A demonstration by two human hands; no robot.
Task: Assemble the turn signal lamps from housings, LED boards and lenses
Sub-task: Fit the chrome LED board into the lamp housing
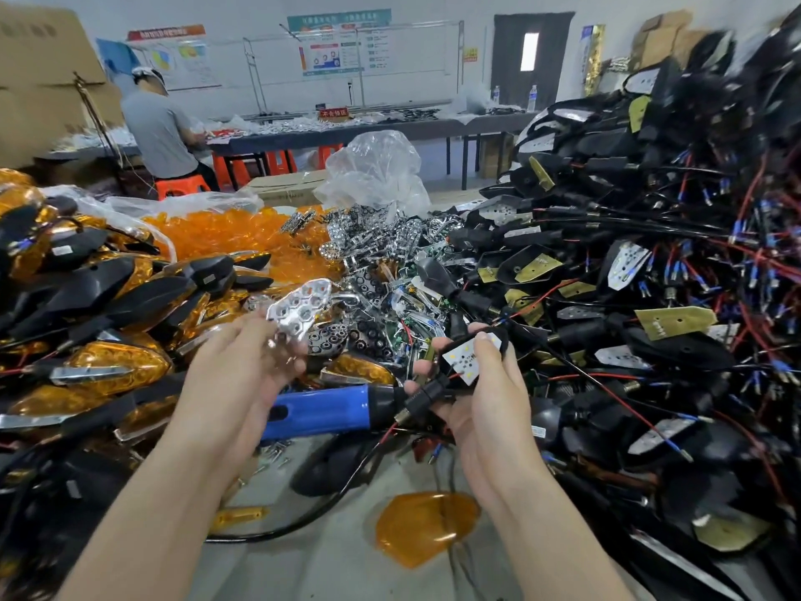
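Note:
My left hand (247, 362) holds a chrome reflector (301, 312) with several round cells, raised above the pile of parts. To its right, my right hand (481, 383) grips a black housing (437, 383) with a white LED board (470, 360) seated in it, my thumb pressing on the board. Red and black wires hang from the housing. A loose amber lens (424, 527) lies on the table just below my hands.
A blue electric screwdriver (320, 412) lies between my forearms. Finished amber lamps (112, 366) are heaped at left, wired housings with boards (650, 297) at right, chrome reflectors (372, 253) and amber lenses (225, 232) behind. Another person (160, 132) sits at a far table.

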